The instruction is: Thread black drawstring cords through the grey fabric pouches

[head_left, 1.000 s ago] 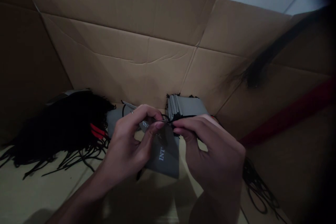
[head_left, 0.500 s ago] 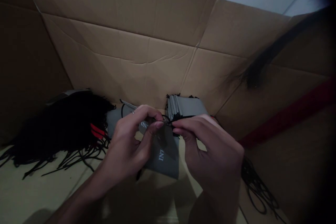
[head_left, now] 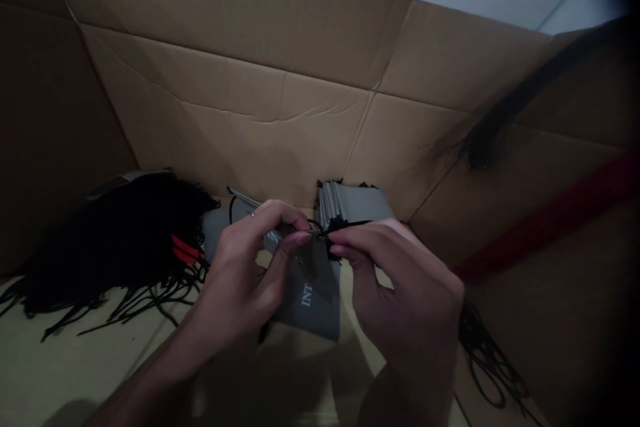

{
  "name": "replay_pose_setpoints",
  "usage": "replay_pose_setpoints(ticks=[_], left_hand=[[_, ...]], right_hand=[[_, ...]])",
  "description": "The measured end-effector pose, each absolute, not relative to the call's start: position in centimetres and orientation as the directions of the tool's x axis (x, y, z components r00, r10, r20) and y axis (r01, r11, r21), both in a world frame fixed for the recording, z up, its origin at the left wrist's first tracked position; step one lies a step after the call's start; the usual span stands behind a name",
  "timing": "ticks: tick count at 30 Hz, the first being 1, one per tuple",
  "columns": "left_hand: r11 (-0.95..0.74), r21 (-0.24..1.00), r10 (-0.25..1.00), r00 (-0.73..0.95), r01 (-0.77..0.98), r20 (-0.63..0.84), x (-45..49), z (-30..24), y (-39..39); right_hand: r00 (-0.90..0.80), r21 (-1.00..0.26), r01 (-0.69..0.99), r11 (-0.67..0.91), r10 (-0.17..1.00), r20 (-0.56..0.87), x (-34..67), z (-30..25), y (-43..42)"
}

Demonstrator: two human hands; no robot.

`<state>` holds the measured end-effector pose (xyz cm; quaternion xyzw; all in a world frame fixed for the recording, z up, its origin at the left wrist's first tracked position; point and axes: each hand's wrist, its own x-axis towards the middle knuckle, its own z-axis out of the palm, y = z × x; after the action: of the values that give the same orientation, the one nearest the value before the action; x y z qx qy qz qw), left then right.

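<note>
A grey pouch (head_left: pixel 323 307) with white lettering hangs below my hands, partly hidden by them. My left hand (head_left: pixel 245 273) is closed, thumb and forefinger pinching the upper edge of that pouch. Close beside it, my right hand (head_left: pixel 407 287) pinches a black cord (head_left: pixel 354 225) at the same edge, with the fingertips of both hands almost touching. Whether the cord passes through a hole there is too small to make out. A ring shows on one left finger.
Left lies a heap of black cords (head_left: pixel 110 253) with a red strip (head_left: pixel 185 250) in it. Behind my hands stands a stack of grey pouches (head_left: pixel 363 203) against the cardboard wall (head_left: pixel 240 120). More loose black cords (head_left: pixel 493 360) lie at the right, below a dark red band (head_left: pixel 545 220).
</note>
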<state>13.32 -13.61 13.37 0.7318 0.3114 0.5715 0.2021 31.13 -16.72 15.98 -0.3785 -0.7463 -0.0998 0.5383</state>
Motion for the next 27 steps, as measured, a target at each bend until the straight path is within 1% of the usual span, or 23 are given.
replay_pose_setpoints(ticks=[13,18,27], left_hand=[[-0.746,0.621,0.662,0.167,0.239,0.731,13.47,13.44,-13.56],[-0.740,0.623,0.667,0.163,0.253,0.727,13.35,13.68,-13.63],[-0.738,0.627,0.670,0.163,0.249,0.724,13.37,13.52,-13.52]], right_hand=[[-0.168,-0.227,0.679,0.699,0.448,0.878,31.08,15.91,-16.54],[-0.150,-0.247,0.683,0.688,0.463,0.873,31.39,15.90,-16.71],[-0.158,-0.244,0.677,0.694,0.461,0.873,31.38,16.00,-16.74]])
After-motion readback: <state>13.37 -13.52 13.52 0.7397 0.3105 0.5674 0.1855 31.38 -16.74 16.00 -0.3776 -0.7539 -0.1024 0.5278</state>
